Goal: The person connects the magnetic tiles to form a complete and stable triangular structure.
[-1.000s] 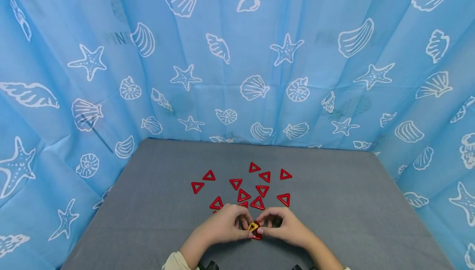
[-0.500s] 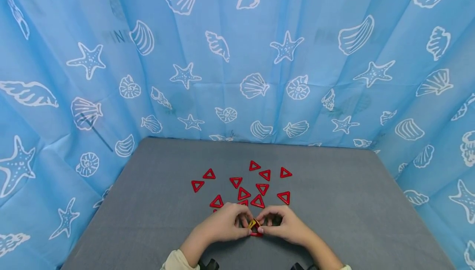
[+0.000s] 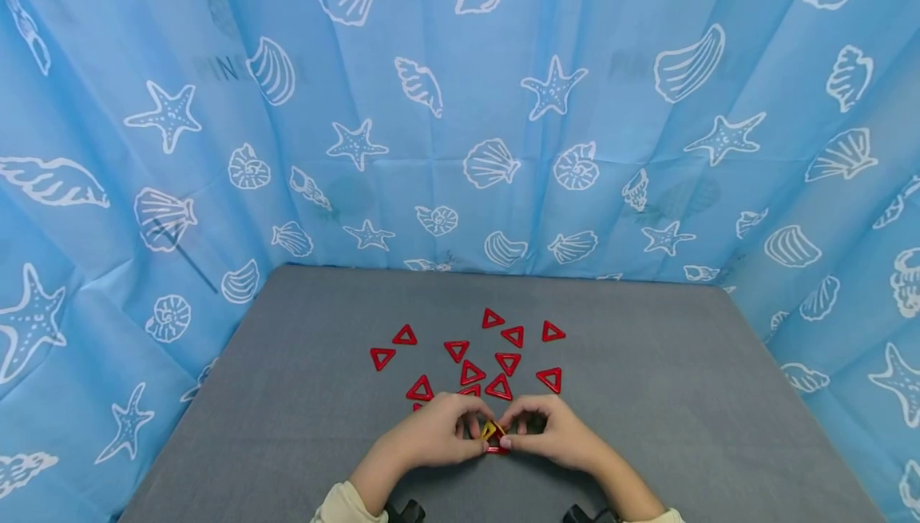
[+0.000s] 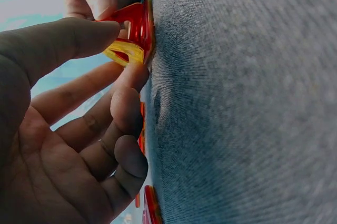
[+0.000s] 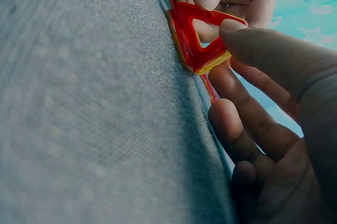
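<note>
Between the two hands, low over the table, stands a small cluster of triangular magnetic tiles with open centres. My left hand (image 3: 438, 431) pinches a yellow triangular tile (image 4: 129, 51) by thumb and fingertips on the left side. Opposite it, my right hand (image 3: 553, 433) pinches a tilted red triangular tile (image 5: 206, 16); yellow shows along its lower edge in the right wrist view. A red base tile (image 3: 496, 450) lies beneath, on the cloth. The raised tiles lean toward each other; fingers hide where their edges meet.
Several loose red triangular tiles lie beyond the hands, among them one red tile (image 3: 499, 387) just past the fingers and another red tile (image 3: 549, 380) to the right. Grey cloth covers the table (image 3: 287, 427). A blue shell-print curtain (image 3: 460, 211) surrounds its back and sides.
The raised tiles have tipped slightly, so the yellow one now shows more edge-on in the head view. Both hands keep their hold and barely move. The loose tiles have stayed put.
</note>
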The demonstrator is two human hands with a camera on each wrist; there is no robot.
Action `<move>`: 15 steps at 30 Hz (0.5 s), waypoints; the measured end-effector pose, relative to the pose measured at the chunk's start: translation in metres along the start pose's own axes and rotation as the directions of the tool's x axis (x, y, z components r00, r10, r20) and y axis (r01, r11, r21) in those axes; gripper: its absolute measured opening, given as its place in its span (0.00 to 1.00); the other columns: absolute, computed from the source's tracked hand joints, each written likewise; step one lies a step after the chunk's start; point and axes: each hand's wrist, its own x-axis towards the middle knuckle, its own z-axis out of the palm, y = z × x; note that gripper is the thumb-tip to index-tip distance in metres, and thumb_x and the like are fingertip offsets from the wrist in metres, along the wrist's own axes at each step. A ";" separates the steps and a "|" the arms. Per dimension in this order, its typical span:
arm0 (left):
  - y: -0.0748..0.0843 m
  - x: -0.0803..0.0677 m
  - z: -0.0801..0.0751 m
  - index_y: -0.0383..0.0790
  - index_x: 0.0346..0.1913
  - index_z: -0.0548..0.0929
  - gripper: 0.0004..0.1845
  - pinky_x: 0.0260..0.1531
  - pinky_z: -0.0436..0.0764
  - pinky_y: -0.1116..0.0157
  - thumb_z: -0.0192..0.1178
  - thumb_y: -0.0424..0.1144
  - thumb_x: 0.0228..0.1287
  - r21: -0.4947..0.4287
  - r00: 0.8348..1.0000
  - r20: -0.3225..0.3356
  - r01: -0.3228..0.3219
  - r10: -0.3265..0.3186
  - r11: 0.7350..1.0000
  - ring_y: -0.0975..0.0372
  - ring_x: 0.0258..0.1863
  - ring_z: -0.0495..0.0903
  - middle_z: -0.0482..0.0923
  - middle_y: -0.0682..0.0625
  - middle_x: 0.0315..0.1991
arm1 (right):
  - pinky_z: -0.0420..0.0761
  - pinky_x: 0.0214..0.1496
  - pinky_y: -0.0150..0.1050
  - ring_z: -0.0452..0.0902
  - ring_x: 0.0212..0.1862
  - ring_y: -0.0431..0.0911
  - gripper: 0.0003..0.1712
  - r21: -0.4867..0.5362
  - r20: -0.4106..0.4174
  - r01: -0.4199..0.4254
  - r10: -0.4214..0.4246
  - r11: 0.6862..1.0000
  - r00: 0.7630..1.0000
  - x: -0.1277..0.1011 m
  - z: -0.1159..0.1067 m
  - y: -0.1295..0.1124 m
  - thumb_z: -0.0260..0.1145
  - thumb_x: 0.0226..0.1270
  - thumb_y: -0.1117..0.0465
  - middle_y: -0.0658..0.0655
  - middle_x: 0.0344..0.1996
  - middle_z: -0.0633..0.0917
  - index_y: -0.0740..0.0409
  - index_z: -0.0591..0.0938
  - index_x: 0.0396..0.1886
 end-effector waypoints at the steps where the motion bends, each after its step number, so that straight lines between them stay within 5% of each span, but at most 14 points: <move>1: 0.000 0.000 0.000 0.48 0.54 0.89 0.15 0.24 0.75 0.71 0.73 0.35 0.64 -0.003 1.000 0.000 0.002 -0.002 1.000 0.68 0.20 0.76 0.83 0.59 0.31 | 0.82 0.32 0.36 0.80 0.31 0.41 0.07 -0.003 -0.001 -0.002 0.002 1.000 1.000 0.000 0.000 0.000 0.73 0.71 0.68 0.66 0.34 0.87 0.59 0.89 0.47; 15: 0.002 0.001 0.000 0.42 0.53 0.89 0.15 0.25 0.78 0.71 0.74 0.36 0.63 -0.015 1.000 -0.002 0.026 -0.026 1.000 0.68 0.21 0.79 0.85 0.60 0.30 | 0.84 0.34 0.37 0.82 0.32 0.41 0.06 -0.052 -0.006 -0.015 0.014 0.999 1.000 0.001 -0.001 -0.001 0.75 0.70 0.66 0.65 0.38 0.88 0.58 0.90 0.44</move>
